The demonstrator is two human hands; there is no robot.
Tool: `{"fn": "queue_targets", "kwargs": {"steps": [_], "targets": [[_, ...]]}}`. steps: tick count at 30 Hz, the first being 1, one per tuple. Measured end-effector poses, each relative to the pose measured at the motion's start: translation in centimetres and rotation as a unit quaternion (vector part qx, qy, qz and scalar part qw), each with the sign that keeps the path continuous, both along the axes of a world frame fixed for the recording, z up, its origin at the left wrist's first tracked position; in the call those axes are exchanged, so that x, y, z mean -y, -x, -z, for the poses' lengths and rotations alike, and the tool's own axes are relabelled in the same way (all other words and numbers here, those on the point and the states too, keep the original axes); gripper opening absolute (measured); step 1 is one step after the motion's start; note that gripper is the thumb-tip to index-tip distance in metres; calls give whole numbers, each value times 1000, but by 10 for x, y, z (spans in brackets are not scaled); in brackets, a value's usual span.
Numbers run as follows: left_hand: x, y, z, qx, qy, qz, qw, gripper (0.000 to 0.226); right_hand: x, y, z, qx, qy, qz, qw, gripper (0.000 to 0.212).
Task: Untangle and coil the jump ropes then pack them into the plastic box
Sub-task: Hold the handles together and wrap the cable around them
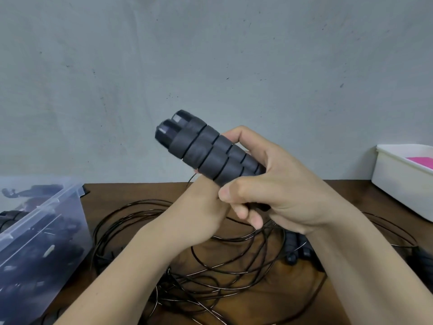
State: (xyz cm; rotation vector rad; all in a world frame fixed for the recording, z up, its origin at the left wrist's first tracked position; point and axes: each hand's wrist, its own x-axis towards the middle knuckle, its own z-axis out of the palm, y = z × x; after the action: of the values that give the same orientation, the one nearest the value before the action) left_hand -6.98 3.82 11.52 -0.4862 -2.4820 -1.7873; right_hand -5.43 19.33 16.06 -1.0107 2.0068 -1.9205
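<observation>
Head view, the only one: the right hand [281,188] was closed round the lower ends of two black foam handles [201,151]. It held them pressed side by side and tilted up to the left, above the worktop [358,191]. Pairing them in one grip probably gave a firm core for winding the rope around.

The left hand [203,202] sat just under the handles with its back to the camera and its fingers hidden behind them. Whether it pinched anything could not be told. A thin loop of black cord [234,266] showed near its fingertips, so it may have been feeding the line.

Most of that cord lay in loose overlapping loops on the worktop beneath both wrists, not yet coiled. More handles [297,249] rested among the loops under the right forearm.

The clear plastic box [58,200] stood at the left edge, within easy reach, with dark bundled ropes already inside. A white tray [403,184] holding something pink [421,160] sat at the far right, apart from the work.
</observation>
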Motion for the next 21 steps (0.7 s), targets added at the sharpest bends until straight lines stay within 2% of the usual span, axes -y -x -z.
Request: {"fn": "queue_targets", "kwargs": {"steps": [3, 5, 7, 11, 14, 16, 21], "targets": [[2, -1, 2, -65, 143, 50, 986, 29, -4, 2, -5, 11, 45, 1, 999, 55], [3, 0, 3, -84, 166, 62, 981, 29, -13, 3, -10, 5, 65, 13, 998, 68], [2, -2, -2, -89, 184, 73, 976, 28, -22, 3, -14, -36, 44, 77, 995, 78], [13, -9, -17, -107, 167, 70, 978, 33, -32, 13, -15, -120, -17, 231, 965, 84], [25, -14, -28, -140, 127, 43, 981, 36, -37, 17, -14, -117, -50, 233, 964, 87], [34, -17, -36, -132, 105, 42, 985, 35, -38, 14, -16, -117, -94, 213, 965, 90], [47, -26, -49, -197, 169, 16, 966, 38, -30, 18, -9, -139, -141, 243, 950, 90]]}}
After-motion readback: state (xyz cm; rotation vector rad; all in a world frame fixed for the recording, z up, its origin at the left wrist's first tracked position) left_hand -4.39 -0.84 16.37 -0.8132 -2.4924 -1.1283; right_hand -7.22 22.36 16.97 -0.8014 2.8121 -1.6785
